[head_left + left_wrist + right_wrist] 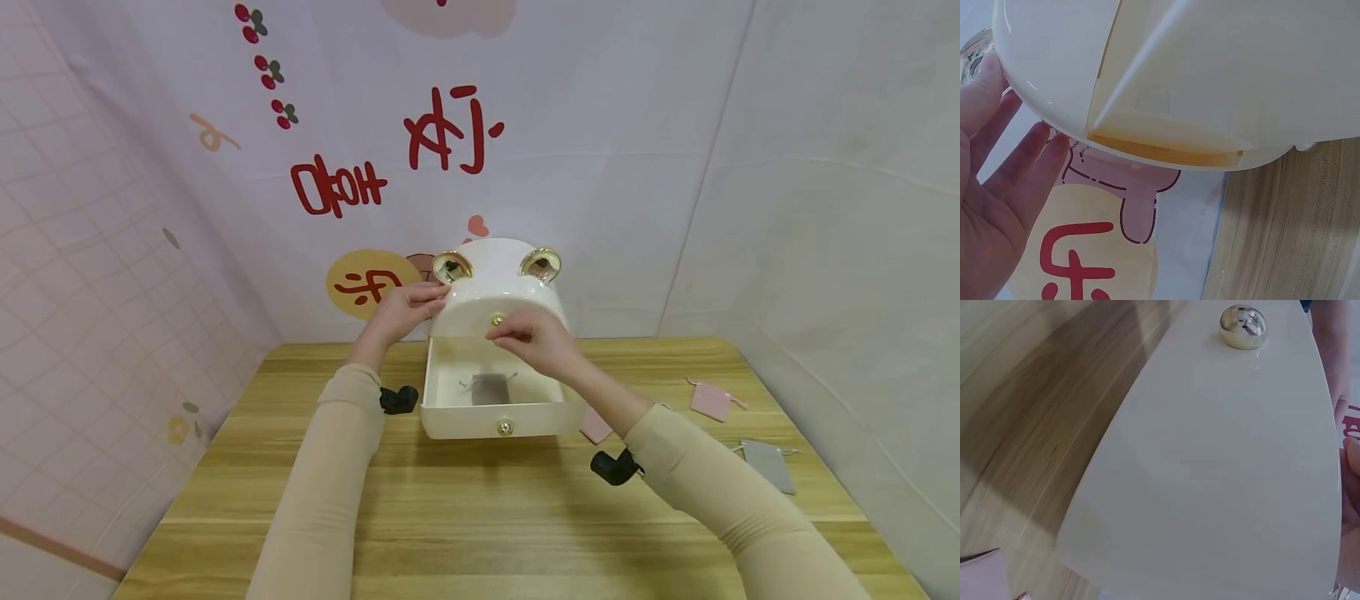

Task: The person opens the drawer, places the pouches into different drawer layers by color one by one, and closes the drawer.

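The counter (480, 517) carries the box (495, 292). In its drawer (465, 422), the gray pouch (490, 389) lies between seven and eight o'clock from your nearer right hand (536, 340), curled narrow; your left hand (405, 312) is spread.

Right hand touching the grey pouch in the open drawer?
Apart. Head view: the right hand is clear of the grey pouch, with bare white surface of the open drawer showing between them.
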`<state>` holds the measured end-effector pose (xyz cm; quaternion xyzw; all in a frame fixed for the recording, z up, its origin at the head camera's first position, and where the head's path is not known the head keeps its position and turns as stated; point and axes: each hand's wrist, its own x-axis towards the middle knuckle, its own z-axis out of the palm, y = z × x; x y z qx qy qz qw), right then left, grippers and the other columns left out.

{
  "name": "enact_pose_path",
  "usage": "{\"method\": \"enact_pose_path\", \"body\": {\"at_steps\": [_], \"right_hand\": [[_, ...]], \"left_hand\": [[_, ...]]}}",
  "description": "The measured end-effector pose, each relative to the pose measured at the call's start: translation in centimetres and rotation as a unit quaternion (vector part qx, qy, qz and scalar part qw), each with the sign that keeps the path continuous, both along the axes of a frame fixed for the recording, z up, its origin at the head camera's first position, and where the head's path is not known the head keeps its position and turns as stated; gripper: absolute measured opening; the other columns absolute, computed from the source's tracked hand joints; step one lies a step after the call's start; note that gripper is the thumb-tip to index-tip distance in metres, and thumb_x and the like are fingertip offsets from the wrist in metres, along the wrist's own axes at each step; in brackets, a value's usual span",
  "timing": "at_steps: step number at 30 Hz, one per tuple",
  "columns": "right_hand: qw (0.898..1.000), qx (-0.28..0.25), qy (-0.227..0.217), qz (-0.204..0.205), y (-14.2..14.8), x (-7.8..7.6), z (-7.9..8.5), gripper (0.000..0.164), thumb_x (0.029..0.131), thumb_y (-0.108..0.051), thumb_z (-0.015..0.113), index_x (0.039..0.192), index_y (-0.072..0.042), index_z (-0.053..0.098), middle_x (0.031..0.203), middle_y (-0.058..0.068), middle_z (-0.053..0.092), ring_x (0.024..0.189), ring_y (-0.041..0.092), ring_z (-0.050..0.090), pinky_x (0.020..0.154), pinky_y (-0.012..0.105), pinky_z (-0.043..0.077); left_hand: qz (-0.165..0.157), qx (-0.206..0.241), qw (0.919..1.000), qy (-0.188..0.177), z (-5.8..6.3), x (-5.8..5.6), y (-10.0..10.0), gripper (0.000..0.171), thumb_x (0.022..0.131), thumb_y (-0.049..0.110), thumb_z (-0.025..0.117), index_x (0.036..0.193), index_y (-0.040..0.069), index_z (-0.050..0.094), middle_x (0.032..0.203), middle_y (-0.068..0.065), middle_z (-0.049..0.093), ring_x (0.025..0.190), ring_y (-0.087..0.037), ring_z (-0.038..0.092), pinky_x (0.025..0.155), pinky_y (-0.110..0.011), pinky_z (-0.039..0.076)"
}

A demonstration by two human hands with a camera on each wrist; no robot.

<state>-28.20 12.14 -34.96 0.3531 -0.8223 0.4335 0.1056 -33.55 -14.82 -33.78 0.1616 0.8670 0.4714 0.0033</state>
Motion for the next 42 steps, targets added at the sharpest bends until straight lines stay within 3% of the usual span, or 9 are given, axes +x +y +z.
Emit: {"method": "enact_pose_path", "body": {"at_steps": [7,11,23,30,36,42], "right_hand": [[0.999,-0.013,-0.039,0.011,0.8,0.7,0.1,0.015,0.091,-0.002,0.071,0.104,0.003,0.076,0.101,0.01,0.074,0.09,0.022,0.069,0.079,0.032,0.057],[0.998,-0.007,-0.065,0.0,2.1,0.7,-0.2,0.018,0.093,-0.01,0.071,0.109,-0.003,0.076,0.105,0.004,0.073,0.093,0.018,0.068,0.081,0.03,0.056],[0.998,0.004,-0.065,-0.012,6.9,1.7,-0.4,0.025,0.093,-0.012,0.072,0.116,-0.003,0.072,0.109,0.006,0.073,0.099,0.02,0.068,0.087,0.039,0.054],[0.997,0.011,-0.073,-0.032,9.7,2.0,-1.1,0.028,0.093,-0.012,0.072,0.119,-0.005,0.071,0.111,0.005,0.072,0.104,0.021,0.065,0.095,0.047,0.05],[0.996,0.02,-0.076,-0.044,12.2,2.3,-1.7,0.032,0.093,-0.013,0.072,0.124,-0.007,0.069,0.112,0.004,0.071,0.111,0.02,0.062,0.097,0.046,0.047],[0.993,0.03,-0.103,-0.055,14.7,2.6,-2.7,0.035,0.094,-0.016,0.071,0.129,-0.011,0.067,0.115,0.004,0.07,0.118,0.016,0.057,0.1,0.051,0.042]], "left_hand": [[-0.003,0.004,1.0,-0.004,0.1,0.0,0.0,0.042,0.096,0.034,0.066,0.137,0.024,0.063,0.149,-0.005,0.048,0.14,-0.025,0.038,0.109,-0.047,0.039],[0.0,0.005,1.0,-0.001,0.2,0.1,0.0,0.041,0.097,0.033,0.066,0.137,0.024,0.063,0.148,-0.004,0.049,0.139,-0.024,0.04,0.108,-0.047,0.04],[0.001,0.003,1.0,-0.001,0.3,0.0,0.0,0.041,0.097,0.031,0.066,0.137,0.024,0.063,0.147,-0.004,0.049,0.136,-0.025,0.044,0.107,-0.046,0.041],[0.003,0.005,1.0,-0.006,0.2,0.0,-0.1,0.041,0.097,0.033,0.066,0.137,0.025,0.063,0.148,-0.004,0.048,0.138,-0.024,0.041,0.109,-0.046,0.039],[0.003,0.003,1.0,-0.003,0.3,0.2,0.0,0.041,0.097,0.032,0.065,0.137,0.025,0.063,0.149,-0.003,0.048,0.139,-0.023,0.039,0.109,-0.046,0.038],[-0.001,0.004,1.0,-0.009,0.2,0.2,0.1,0.041,0.097,0.033,0.065,0.137,0.026,0.062,0.15,-0.002,0.047,0.141,-0.021,0.036,0.11,-0.045,0.037]]}}
